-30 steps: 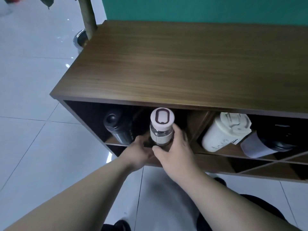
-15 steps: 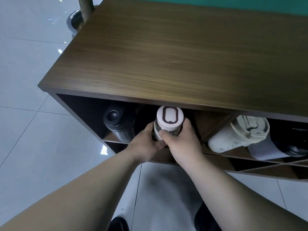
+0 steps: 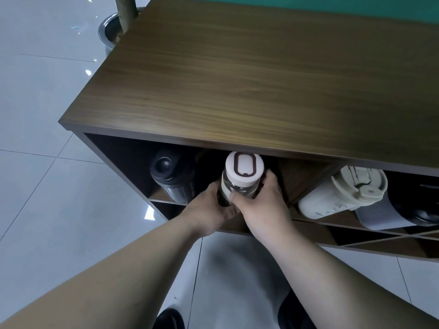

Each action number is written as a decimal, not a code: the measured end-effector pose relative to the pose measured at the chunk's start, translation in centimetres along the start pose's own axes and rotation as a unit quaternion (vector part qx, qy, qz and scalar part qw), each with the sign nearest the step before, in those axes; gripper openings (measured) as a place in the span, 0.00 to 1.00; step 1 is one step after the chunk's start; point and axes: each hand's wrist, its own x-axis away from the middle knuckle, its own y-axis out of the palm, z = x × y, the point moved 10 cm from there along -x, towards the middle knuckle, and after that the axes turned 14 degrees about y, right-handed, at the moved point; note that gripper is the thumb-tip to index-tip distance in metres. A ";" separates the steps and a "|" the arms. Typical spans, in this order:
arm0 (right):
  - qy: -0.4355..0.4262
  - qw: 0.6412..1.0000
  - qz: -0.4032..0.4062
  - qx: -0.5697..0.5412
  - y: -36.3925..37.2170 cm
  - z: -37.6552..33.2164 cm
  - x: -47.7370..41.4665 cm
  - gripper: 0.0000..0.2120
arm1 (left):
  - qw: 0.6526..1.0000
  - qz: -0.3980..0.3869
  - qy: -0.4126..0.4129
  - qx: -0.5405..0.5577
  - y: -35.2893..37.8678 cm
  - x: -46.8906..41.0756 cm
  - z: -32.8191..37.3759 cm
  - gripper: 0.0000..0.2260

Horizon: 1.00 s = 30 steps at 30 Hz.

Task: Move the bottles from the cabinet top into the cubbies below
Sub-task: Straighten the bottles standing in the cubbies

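Both hands grasp one clear bottle (image 3: 240, 186) w/ a pale pink cap (image 3: 244, 166), at the mouth of the top-row cubby just under the front edge of the cabinet top (image 3: 261, 79). The cap faces out, toward the camera; it has a dark oval ring on it. The bottle is tilted, its lower part hidden by the hands, so how deep it sits in the cubby I cannot tell.

Left hand (image 3: 211, 210) wraps the bottle's left side from below, fingers curled behind it. Right hand (image 3: 263, 205) closes on the right side, thumb (image 3: 234, 198) pressed on the glass near the front.

In the same row, near the cabinet's left front corner, a black bottle (image 3: 173, 179) lies w/ its cap outward, just beside the held bottle but apart from it. To the right, past a slanted wood divider (image 3: 306, 181), a cream-white tumbler (image 3: 337, 198) lies on its side, and a grey-sleeved dark bottle (image 3: 399, 214) lies just beside it, near the right picture edge.

The cabinet top shows bare wood grain. Behind its left back corner stands a metal pot (image 3: 107, 32) on the white tiled floor (image 3: 47, 162).
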 end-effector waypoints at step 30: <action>-0.069 0.986 -0.144 -0.039 10.2 -5.2 3.9 0.40 | 0.991 0.133 -0.009 0.034 -11.7 4.0 -5.3 0.29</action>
